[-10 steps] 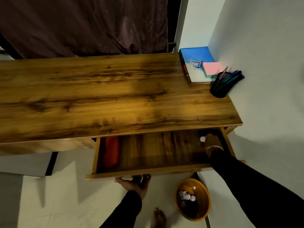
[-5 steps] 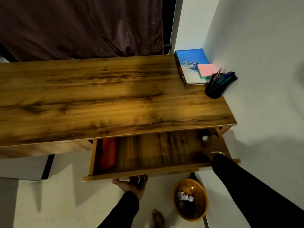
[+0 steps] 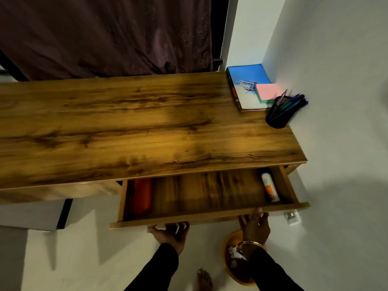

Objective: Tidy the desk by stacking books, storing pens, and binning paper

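Desk (image 3: 147,122), head view: wooden top with dark grain, set against a pale wall (image 3: 336,80) on the right and a dark curtain (image 3: 105,34) behind.

At the far right corner lie stacked books (image 3: 245,80), the top one with a blue cover, and a pink sticky pad (image 3: 266,92) rests on the stack. Just beside the stack, nearer the camera, stands a black mesh pen holder (image 3: 277,116) with several pens (image 3: 294,101) leaning toward the wall.

The drawer (image 3: 210,217) under the right half of the top is pulled out. An orange case (image 3: 142,196) lies along its left end and a white bottle (image 3: 269,186) with an orange label lies along its right end.

The left hand (image 3: 170,235) sits beneath the drawer front, fingers curled up under its lower edge. The right hand (image 3: 256,227), wearing a bangle (image 3: 249,244), has its fingers extended against the drawer front near the right end, one fingertip reaching the top edge.

On the floor below the right hand is an orange bin (image 3: 243,282) holding crumpled paper (image 3: 234,257). A bare foot (image 3: 204,279) shows beside it.
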### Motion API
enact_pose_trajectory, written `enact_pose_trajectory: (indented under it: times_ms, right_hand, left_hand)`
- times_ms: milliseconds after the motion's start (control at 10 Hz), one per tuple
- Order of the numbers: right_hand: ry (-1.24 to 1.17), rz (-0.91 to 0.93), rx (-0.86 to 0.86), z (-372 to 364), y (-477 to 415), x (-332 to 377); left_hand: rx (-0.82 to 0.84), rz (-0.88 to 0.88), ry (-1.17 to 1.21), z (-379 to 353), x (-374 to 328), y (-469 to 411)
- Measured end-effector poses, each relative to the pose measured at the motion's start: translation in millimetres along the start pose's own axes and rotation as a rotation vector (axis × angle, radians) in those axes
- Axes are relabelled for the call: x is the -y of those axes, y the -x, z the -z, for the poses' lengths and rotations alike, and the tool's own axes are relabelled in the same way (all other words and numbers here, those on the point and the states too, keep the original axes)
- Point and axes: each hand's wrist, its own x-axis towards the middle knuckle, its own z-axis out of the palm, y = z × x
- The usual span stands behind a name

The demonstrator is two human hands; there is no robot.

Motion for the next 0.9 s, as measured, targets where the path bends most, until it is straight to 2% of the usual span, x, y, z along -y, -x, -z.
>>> enact_pose_trajectory:
  times_ms: [100, 200, 400, 600, 700, 800, 900]
  right_hand:
    - [0.005, 0.017, 0.032, -11, -7, 6]
    - [0.029, 0.062, 0.065, -28, -15, 12]
    - [0.147, 0.104, 0.092, -70, -30, 22]
    - [0.384, 0.204, 0.148, -97, -75, -7]
    - [0.363, 0.163, 0.205, -102, -40, 12]
    - [0.544, 0.261, 0.344, -92, -21, 7]
    - [0.763, 0.564, 0.485, -91, -2, -1]
  left_hand:
    - [0.023, 0.042, 0.129, -27, -20, 30]
    - [0.054, 0.02, 0.176, -44, -33, 22]
    - [0.103, -0.03, 0.107, -92, -56, 15]
    - [0.168, -0.024, 0.062, -131, -75, 12]
    - [0.213, -0.018, -0.037, -128, -74, 18]
    - [0.189, -0.089, -0.371, -115, -66, 31]
    - [0.25, -0.239, -0.767, -107, -56, 47]
